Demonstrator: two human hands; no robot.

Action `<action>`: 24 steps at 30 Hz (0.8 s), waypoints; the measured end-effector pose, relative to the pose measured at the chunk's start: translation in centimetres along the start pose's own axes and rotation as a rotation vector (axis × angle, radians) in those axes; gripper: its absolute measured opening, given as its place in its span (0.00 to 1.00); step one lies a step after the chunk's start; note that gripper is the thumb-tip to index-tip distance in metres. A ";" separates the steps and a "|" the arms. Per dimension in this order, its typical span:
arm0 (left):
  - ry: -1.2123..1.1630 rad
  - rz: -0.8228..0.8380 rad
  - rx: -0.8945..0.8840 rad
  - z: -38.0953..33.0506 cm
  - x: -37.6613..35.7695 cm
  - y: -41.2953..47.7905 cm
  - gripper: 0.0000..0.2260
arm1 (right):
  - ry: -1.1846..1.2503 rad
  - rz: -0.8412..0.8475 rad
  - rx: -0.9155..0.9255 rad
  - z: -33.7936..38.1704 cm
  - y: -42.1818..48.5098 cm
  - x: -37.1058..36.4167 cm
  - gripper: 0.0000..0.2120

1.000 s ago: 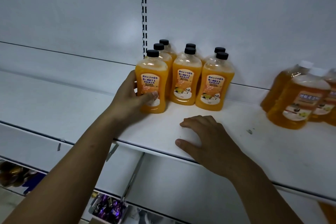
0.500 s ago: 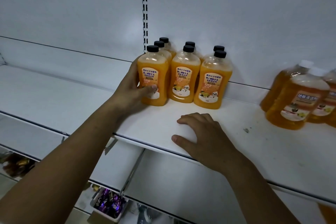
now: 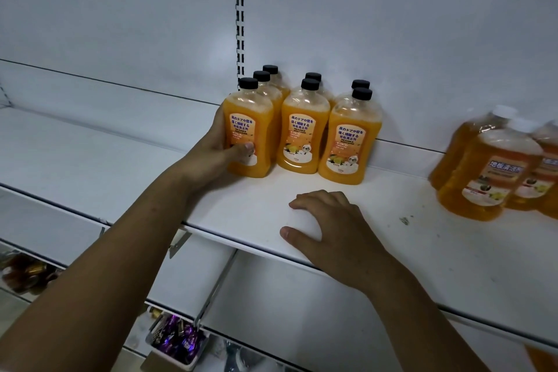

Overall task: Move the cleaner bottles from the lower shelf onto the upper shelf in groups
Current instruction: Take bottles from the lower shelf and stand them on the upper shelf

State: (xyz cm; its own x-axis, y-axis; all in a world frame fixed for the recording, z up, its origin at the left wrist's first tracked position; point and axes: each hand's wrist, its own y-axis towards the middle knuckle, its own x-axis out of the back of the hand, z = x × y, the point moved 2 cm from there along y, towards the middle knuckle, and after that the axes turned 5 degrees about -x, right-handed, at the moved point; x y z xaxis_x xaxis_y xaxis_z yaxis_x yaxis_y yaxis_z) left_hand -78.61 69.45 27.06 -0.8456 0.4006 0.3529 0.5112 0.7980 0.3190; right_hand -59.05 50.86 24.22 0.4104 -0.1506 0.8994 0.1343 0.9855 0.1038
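There are seven black-capped orange bottles (image 3: pixel 303 133) and at least three white-capped amber bottles (image 3: pixel 483 178)

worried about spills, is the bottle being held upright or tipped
Upright: bottle stands base-down on the shelf, cap up, left hand gripping it.

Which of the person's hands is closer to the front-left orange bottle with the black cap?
Left. The left hand grips that bottle round its left side; the right hand rests on the shelf in front, apart from it.
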 end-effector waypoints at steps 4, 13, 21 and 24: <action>-0.025 -0.035 0.023 -0.5 -0.4 -0.3 0.34 | 0.011 -0.012 0.003 0.0 -0.1 0.0 0.33; 0.463 -0.179 0.008 -3.1 -1.0 -7.8 0.37 | 0.001 -0.013 -0.018 0.2 0.0 0.1 0.32; 0.629 0.065 -0.201 -2.7 -4.8 -13.4 0.33 | 0.147 -0.105 -0.018 1.0 -0.8 1.0 0.19; 0.683 0.159 -0.289 -2.9 -6.1 -13.5 0.33 | 0.218 -0.312 -0.011 0.3 -3.0 1.5 0.14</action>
State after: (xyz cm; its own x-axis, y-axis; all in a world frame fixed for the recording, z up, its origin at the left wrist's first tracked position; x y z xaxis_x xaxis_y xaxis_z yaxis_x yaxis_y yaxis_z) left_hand -79.91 54.90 23.19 -0.5232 0.0578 0.8502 0.7182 0.5669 0.4035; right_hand -59.13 47.75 25.40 0.5305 -0.4577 0.7135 0.2921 0.8888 0.3531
